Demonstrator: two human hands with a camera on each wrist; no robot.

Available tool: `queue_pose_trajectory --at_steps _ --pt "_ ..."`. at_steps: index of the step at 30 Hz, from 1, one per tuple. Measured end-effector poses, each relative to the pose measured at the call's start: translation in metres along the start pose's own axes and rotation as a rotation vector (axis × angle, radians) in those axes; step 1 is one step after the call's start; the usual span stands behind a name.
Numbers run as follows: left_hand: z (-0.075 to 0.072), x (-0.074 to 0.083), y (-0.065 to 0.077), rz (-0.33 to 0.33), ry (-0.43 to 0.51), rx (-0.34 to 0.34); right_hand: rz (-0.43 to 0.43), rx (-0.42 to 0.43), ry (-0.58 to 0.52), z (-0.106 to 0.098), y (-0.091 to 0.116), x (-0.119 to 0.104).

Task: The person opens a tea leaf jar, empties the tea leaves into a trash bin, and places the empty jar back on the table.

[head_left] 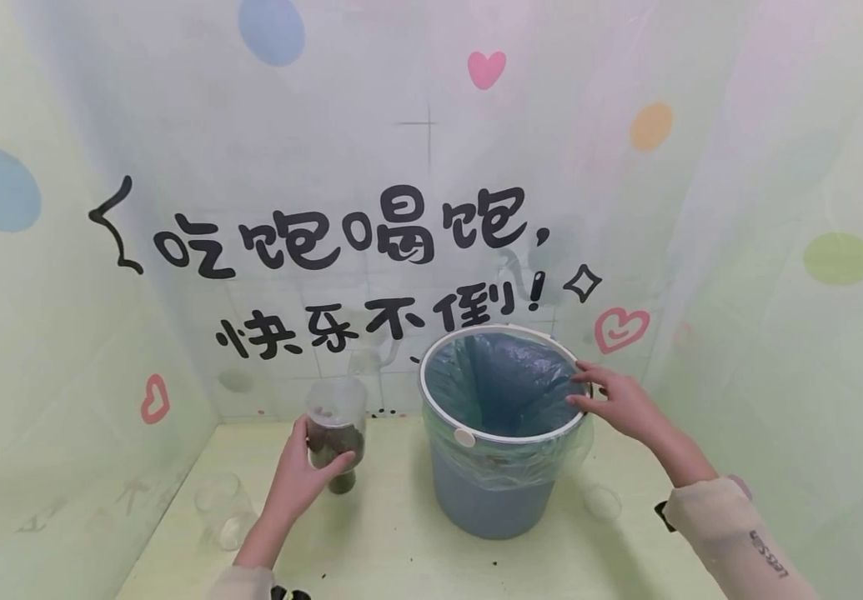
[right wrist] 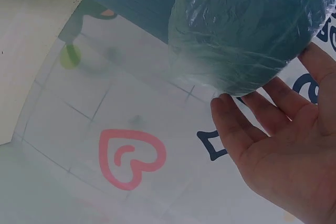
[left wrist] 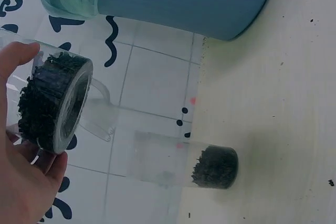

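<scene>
My left hand [head_left: 307, 471] grips a clear cup [left wrist: 65, 66] around its side, raised above the table. Dark flakes fill the cup's lower part, and its base faces the camera in the left wrist view. Behind and below it stands a narrower clear glass [left wrist: 163, 156] with dark flakes at its bottom. To the right is a blue bin [head_left: 494, 500] with a white rim and a thin translucent bag [head_left: 529, 454] lining it and hanging over the outside. My right hand [head_left: 622, 404] is at the bin's right rim, fingers spread, fingertips right at the bag's edge.
Another clear glass [head_left: 224, 504] is on the left of the table, beside my left forearm. A small clear round item [head_left: 602, 502] lies right of the bin. Dark crumbs dot the pale tabletop [head_left: 378, 550]. Printed sheets [head_left: 326, 125] wall in the back and both sides.
</scene>
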State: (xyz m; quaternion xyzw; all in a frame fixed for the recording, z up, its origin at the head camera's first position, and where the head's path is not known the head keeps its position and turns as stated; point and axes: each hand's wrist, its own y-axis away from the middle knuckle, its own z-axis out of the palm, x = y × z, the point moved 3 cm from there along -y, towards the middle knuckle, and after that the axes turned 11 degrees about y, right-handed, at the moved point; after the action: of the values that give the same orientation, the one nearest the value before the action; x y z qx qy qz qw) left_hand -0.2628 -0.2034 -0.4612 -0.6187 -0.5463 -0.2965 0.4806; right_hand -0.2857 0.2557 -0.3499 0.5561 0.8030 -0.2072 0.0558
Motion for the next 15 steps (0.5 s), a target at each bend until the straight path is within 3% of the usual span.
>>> queue_pose_trajectory --at_steps 8,15 --pt "-0.001 0.045 -0.025 0.098 0.008 -0.01 0.0 -0.035 0.062 -0.024 -0.023 -0.026" --pt "0.003 0.089 -0.043 0.204 -0.036 -0.008 0.004 -0.162 0.039 -0.038 -0.057 -0.058"
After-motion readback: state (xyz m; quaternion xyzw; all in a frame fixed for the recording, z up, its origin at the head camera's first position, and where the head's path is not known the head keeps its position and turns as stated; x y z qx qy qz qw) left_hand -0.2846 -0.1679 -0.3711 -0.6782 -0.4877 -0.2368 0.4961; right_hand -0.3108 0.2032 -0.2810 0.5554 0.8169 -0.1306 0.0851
